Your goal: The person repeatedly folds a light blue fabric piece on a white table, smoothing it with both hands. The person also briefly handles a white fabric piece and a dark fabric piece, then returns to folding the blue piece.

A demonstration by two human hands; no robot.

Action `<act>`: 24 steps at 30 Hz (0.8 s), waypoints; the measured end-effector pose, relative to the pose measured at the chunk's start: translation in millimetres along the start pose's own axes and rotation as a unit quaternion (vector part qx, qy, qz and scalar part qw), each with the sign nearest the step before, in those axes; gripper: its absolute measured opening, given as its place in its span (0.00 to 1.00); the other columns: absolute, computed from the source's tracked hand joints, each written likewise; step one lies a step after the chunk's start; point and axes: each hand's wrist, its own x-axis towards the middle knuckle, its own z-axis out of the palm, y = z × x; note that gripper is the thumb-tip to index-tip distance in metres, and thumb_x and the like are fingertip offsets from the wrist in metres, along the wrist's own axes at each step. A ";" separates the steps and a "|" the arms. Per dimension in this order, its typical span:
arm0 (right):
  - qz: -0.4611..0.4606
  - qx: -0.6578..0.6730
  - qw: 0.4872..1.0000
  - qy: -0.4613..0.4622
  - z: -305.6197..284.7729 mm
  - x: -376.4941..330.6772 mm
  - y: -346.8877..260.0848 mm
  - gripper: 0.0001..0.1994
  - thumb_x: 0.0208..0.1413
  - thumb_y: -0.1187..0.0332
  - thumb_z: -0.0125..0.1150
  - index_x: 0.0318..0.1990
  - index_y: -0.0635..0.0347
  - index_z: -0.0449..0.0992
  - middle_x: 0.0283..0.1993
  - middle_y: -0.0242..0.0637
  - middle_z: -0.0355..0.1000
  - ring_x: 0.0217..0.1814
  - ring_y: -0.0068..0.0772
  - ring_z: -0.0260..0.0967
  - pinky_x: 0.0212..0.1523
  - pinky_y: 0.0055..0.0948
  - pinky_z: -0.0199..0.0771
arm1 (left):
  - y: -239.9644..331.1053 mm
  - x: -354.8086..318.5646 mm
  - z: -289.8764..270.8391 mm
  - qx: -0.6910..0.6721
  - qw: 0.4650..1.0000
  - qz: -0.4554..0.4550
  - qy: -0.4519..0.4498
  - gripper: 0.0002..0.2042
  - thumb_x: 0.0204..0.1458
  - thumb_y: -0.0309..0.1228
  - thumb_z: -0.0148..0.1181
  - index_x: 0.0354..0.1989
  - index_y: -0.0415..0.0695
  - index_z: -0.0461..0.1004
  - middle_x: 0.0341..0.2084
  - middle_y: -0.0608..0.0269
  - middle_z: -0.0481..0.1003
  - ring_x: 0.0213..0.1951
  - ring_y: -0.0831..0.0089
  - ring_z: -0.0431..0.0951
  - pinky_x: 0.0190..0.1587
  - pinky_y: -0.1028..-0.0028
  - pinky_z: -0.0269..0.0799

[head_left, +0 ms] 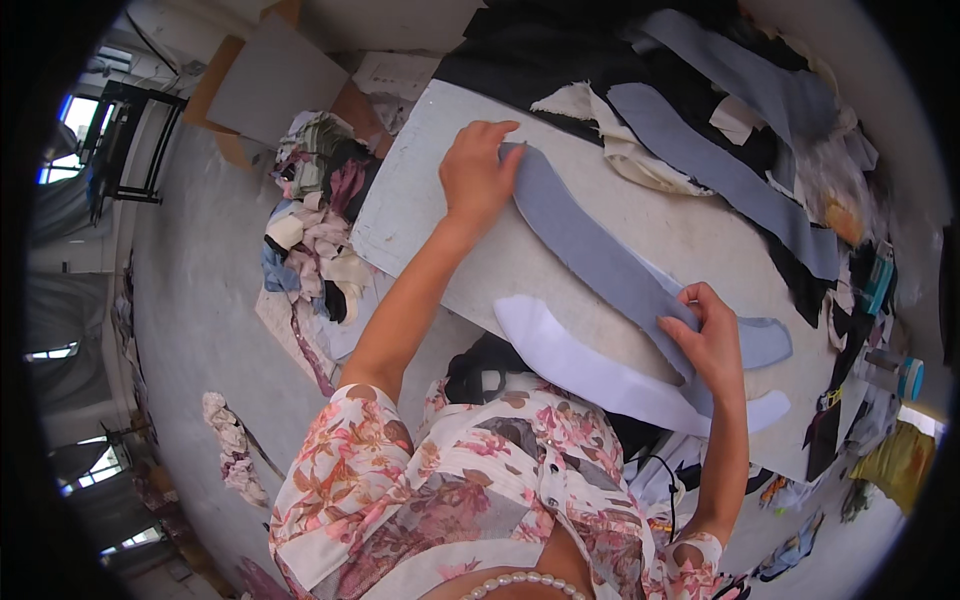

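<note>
A long curved blue-grey fabric strip lies slantwise across the pale table. Its far left end is between the thumb and fingers of my left hand, which is closed on it. Lower down to the right, my right hand pinches the strip's edge between thumb and fingers. A white curved piece lies nearer to me, along the table's front edge, and passes under my right forearm. A lighter blue piece shows to the right of my right hand, partly hidden under the strip and hand.
More blue-grey strips lie at the back right over black cloth and cream scraps. A heap of mixed fabric scraps is left of the table. A cardboard box stands behind it. Scissors-like small items at the right edge are unclear.
</note>
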 end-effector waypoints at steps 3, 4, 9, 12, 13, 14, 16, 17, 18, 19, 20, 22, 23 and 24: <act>-0.017 -0.010 1.000 0.001 0.1 0.3 -1.2 0.14 0.44 0.74 0.68 0.36 0.62 0.69 0.23 0.36 0.72 0.24 0.21 0.64 0.29 0.24 0.66 | 4.9 -10.5 19.5 0.047 0.990 0.133 -0.012 0.18 0.59 0.39 0.55 0.57 0.51 0.72 0.61 0.53 0.64 0.64 0.57 0.61 0.64 0.57 0.54; -0.017 -0.007 1.000 0.004 -0.5 -0.1 -0.7 0.14 0.44 0.74 0.68 0.37 0.62 0.69 0.23 0.37 0.72 0.25 0.21 0.64 0.29 0.24 0.66 | 7.9 -14.7 26.0 0.052 0.989 0.128 -0.058 0.20 0.61 0.41 0.51 0.60 0.52 0.69 0.64 0.52 0.60 0.67 0.55 0.54 0.67 0.53 0.46; -0.018 -0.012 0.999 0.025 -5.4 0.9 5.1 0.14 0.44 0.74 0.68 0.38 0.62 0.69 0.24 0.39 0.73 0.26 0.23 0.66 0.30 0.24 0.66 | 7.4 -20.2 34.9 0.046 0.983 0.113 -0.140 0.25 0.64 0.48 0.42 0.67 0.55 0.62 0.70 0.50 0.50 0.73 0.53 0.41 0.70 0.46 0.31; -0.021 -0.040 0.998 0.038 -3.3 3.2 1.5 0.14 0.45 0.73 0.68 0.38 0.61 0.70 0.25 0.41 0.73 0.25 0.29 0.67 0.31 0.26 0.67 | 6.5 -19.6 34.8 0.053 0.982 0.118 -0.134 0.25 0.64 0.48 0.42 0.67 0.56 0.62 0.70 0.50 0.50 0.73 0.52 0.41 0.70 0.46 0.31; -0.027 -0.050 0.997 0.044 -2.7 3.9 2.9 0.14 0.45 0.73 0.68 0.38 0.61 0.70 0.25 0.41 0.73 0.25 0.31 0.67 0.31 0.26 0.68 | 8.2 -19.7 33.1 0.060 0.982 0.118 -0.133 0.25 0.63 0.48 0.43 0.67 0.56 0.62 0.70 0.50 0.50 0.73 0.52 0.41 0.70 0.45 0.30; -0.032 -0.060 0.996 0.050 -1.5 4.5 5.1 0.15 0.45 0.72 0.69 0.39 0.60 0.70 0.26 0.42 0.73 0.25 0.33 0.68 0.31 0.27 0.68 | 10.7 -19.8 30.9 0.068 0.982 0.117 -0.131 0.25 0.63 0.48 0.43 0.67 0.56 0.62 0.70 0.50 0.49 0.73 0.52 0.41 0.70 0.45 0.30; -0.039 -0.067 0.995 0.057 -1.0 4.3 6.8 0.15 0.45 0.72 0.69 0.39 0.60 0.70 0.26 0.42 0.73 0.26 0.37 0.68 0.32 0.29 0.69 | 25.8 -22.4 23.1 0.085 0.982 0.136 -0.104 0.25 0.63 0.49 0.43 0.67 0.56 0.62 0.70 0.50 0.49 0.73 0.52 0.40 0.70 0.44 0.29; -0.040 -0.065 0.995 0.059 -0.7 3.8 6.7 0.15 0.45 0.72 0.69 0.40 0.59 0.70 0.26 0.42 0.73 0.26 0.38 0.69 0.32 0.29 0.69 | 33.1 -24.9 21.2 0.092 0.981 0.145 -0.091 0.25 0.63 0.49 0.43 0.67 0.56 0.62 0.71 0.50 0.49 0.73 0.53 0.40 0.70 0.44 0.28; -0.040 -0.063 0.995 0.060 -0.2 3.3 6.4 0.15 0.45 0.71 0.69 0.40 0.59 0.70 0.27 0.42 0.73 0.26 0.39 0.69 0.31 0.30 0.68 | 36.7 -28.2 22.9 0.078 0.977 0.159 -0.115 0.25 0.63 0.49 0.42 0.67 0.56 0.62 0.71 0.51 0.49 0.73 0.53 0.40 0.70 0.44 0.28; -0.032 -0.079 0.995 0.054 -1.5 2.3 3.3 0.15 0.45 0.72 0.69 0.40 0.59 0.70 0.26 0.42 0.73 0.26 0.39 0.69 0.31 0.30 0.68 | 40.7 -32.2 25.7 0.063 0.973 0.171 -0.139 0.25 0.64 0.49 0.42 0.67 0.56 0.62 0.71 0.51 0.49 0.73 0.53 0.40 0.70 0.44 0.28; -0.023 -0.095 0.994 0.047 -3.5 0.9 -2.4 0.15 0.45 0.72 0.68 0.40 0.59 0.70 0.26 0.41 0.73 0.26 0.40 0.69 0.30 0.31 0.68 | 43.6 -34.9 28.3 0.048 0.968 0.184 -0.162 0.25 0.64 0.49 0.42 0.67 0.56 0.63 0.71 0.51 0.49 0.73 0.53 0.40 0.70 0.45 0.27; -0.023 -0.108 0.993 0.050 -7.2 -1.3 -1.9 0.15 0.45 0.72 0.68 0.41 0.58 0.70 0.25 0.40 0.72 0.26 0.41 0.70 0.29 0.32 0.67 | 43.1 -36.3 30.0 0.055 0.966 0.184 -0.171 0.25 0.64 0.49 0.42 0.67 0.55 0.63 0.71 0.51 0.49 0.73 0.54 0.40 0.70 0.46 0.27; -0.032 -0.107 0.992 0.060 -8.4 -2.2 2.6 0.15 0.45 0.72 0.68 0.41 0.58 0.70 0.25 0.39 0.71 0.26 0.41 0.70 0.29 0.33 0.67 | 42.3 -36.2 30.5 0.057 0.965 0.186 -0.175 0.25 0.64 0.49 0.42 0.67 0.55 0.63 0.71 0.51 0.49 0.73 0.54 0.40 0.71 0.47 0.27; -0.041 -0.105 0.991 0.070 -9.3 -3.0 6.4 0.15 0.45 0.72 0.67 0.41 0.58 0.70 0.25 0.39 0.71 0.26 0.42 0.70 0.29 0.33 0.66 | 42.3 -36.0 31.3 0.059 0.965 0.187 -0.174 0.25 0.64 0.49 0.42 0.67 0.55 0.63 0.71 0.52 0.50 0.73 0.55 0.40 0.71 0.48 0.27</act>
